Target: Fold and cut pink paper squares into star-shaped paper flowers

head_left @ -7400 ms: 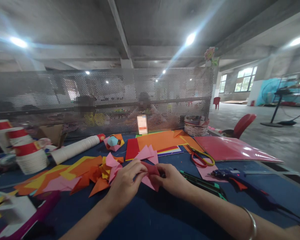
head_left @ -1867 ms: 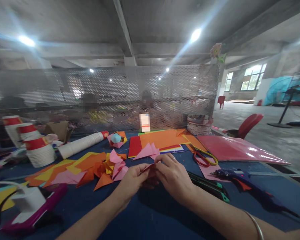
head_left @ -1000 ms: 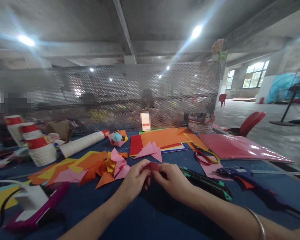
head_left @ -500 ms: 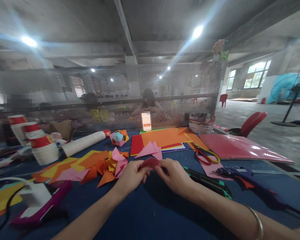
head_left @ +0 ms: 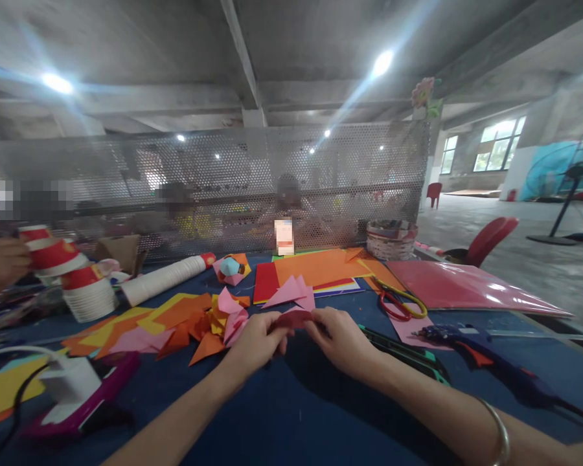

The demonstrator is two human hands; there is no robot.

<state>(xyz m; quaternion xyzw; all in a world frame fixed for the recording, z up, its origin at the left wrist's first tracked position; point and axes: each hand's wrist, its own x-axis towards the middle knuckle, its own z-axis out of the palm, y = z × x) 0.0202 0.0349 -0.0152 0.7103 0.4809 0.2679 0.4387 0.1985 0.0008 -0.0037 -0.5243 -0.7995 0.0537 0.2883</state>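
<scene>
Between my two hands is a small folded piece of dark pink paper, held just above the blue table. My left hand pinches its left end, and my right hand pinches its right end. Right behind it lie folded light pink paper pieces. To the left of my left hand is a pile of folded orange, yellow and pink papers. A green and black utility knife lies beside my right forearm, partly hidden by it.
Scissors, a blue glue gun and a glossy pink sheet are on the right. Orange paper sheets and a woven basket stand behind. Stacked paper cups, a purple power strip and another person's hand are left.
Another person's hand has come in at the far left and tilts one of the paper cup stacks. My hands keep their hold, and the dark pink paper has turned slightly.
</scene>
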